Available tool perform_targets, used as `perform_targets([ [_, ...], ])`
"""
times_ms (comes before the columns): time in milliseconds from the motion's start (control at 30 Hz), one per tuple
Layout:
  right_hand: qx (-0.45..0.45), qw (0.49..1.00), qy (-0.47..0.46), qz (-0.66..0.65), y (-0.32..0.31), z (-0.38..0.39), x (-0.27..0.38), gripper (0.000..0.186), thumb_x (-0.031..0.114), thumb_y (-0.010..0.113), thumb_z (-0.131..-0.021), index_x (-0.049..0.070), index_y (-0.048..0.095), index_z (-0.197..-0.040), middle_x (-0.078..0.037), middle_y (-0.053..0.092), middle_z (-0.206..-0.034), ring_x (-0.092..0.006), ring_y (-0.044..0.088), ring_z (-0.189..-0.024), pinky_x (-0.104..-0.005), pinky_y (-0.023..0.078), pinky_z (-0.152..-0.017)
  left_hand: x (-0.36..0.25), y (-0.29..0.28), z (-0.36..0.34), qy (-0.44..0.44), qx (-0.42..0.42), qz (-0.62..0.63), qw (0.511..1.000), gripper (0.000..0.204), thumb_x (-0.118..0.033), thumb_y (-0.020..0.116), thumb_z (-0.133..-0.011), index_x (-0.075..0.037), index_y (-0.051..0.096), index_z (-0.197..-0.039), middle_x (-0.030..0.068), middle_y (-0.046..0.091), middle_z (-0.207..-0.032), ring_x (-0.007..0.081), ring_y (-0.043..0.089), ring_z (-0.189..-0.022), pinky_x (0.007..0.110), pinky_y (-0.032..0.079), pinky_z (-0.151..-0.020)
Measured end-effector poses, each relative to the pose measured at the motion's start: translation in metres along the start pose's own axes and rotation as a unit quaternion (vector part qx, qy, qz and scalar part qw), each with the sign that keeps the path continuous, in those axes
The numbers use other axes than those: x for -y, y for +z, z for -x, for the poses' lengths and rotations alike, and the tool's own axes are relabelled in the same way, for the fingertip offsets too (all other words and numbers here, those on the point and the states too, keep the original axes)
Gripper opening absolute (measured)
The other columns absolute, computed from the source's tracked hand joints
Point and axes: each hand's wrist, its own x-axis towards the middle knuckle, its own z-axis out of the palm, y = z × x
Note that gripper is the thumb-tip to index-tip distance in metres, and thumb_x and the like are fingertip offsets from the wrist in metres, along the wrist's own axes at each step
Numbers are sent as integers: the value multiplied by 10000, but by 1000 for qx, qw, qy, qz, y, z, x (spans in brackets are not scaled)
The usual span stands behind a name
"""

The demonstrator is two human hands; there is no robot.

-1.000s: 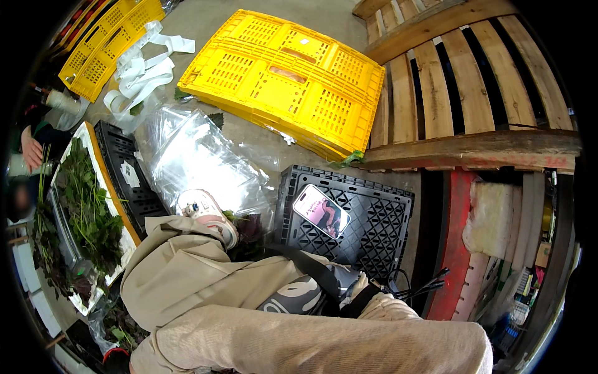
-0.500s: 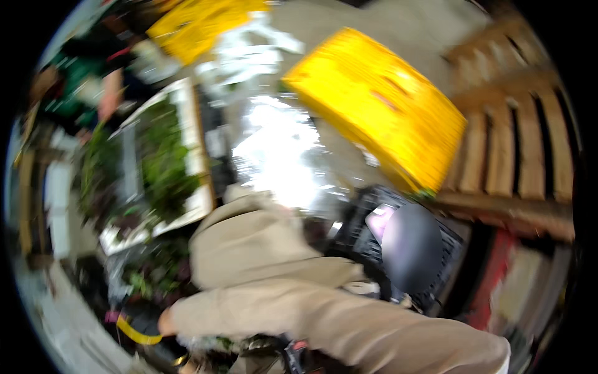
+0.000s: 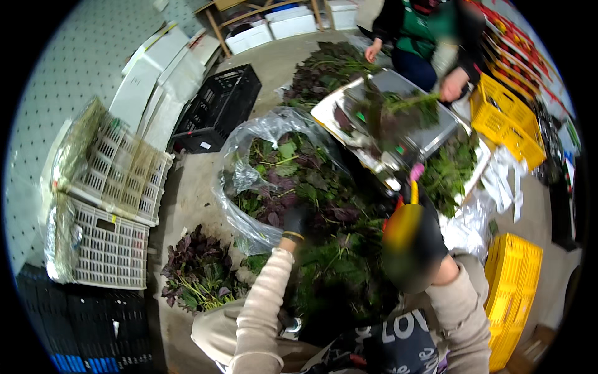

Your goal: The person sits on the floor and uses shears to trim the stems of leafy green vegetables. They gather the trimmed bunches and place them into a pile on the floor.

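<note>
My left hand (image 3: 296, 223), in a black glove, reaches to the near rim of a clear plastic bag (image 3: 233, 212) of purple-green leafy stems (image 3: 289, 171). Its fingertips blend into the dark leaves, so their grip is hidden. My right hand (image 3: 420, 249), also black-gloved and smeared by motion, is raised at the right. A yellow, pink-tipped tool (image 3: 414, 190) juts up from it; its exact kind is unclear. Loose greens (image 3: 339, 274) lie below and between my hands. A purple bunch (image 3: 202, 268) rests on the floor left of my knee.
Across from me, a co-worker's hand (image 3: 455, 84) holds stems over a metal-topped scale (image 3: 439, 128) in a white foam tray (image 3: 327, 112). A black crate (image 3: 218, 109) and pale slatted crates (image 3: 115, 243) stand left. Yellow crates (image 3: 514, 287) stand right.
My view has swung from the right side, where my legs and a yellow crate filled it, to the bag of greens. Both gloved hands now show in front of me.
</note>
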Motion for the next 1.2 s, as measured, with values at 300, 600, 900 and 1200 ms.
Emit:
perform_targets([
  [300, 4, 992, 92, 91, -6, -7, -14, 311, 106, 473, -795, 55, 410, -1095, -36, 519, -882, -159, 519, -718, -284, 453, -581, 173, 35, -43, -299, 78, -69, 949, 141, -149, 505, -671, -61, 567, -761, 161, 570, -790, 304, 545, -757, 360, 427, -690],
  [600, 22, 977, 106, 186, 9, -25, -17, 328, 76, 453, -798, 45, 389, -1118, -55, 494, -966, -155, 498, -817, -269, 425, -675, 353, -80, 4, -404, -303, -49, 862, 258, -108, 435, -706, 26, 515, -912, 166, 548, -903, 243, 512, -861, 300, 393, -744],
  [900, 75, 934, 50, 346, 11, -33, -37, 348, 46, 432, -800, 34, 369, -1142, -74, 469, -1051, -151, 476, -916, -254, 398, -770, 236, 20, -36, -493, -320, -41, 808, 370, -213, 504, -677, -38, 503, -1004, 158, 506, -1004, 337, 468, -904, 339, 373, -805],
  [1200, 43, 947, 193, 253, 27, -35, -34, 394, 88, 434, -802, 62, 327, -1181, -82, 493, -997, -196, 526, -815, -287, 456, -626, 265, 24, -14, -493, -193, -115, 840, 426, -322, 534, -660, -35, 506, -973, 153, 512, -995, 331, 485, -899, 342, 387, -774],
])
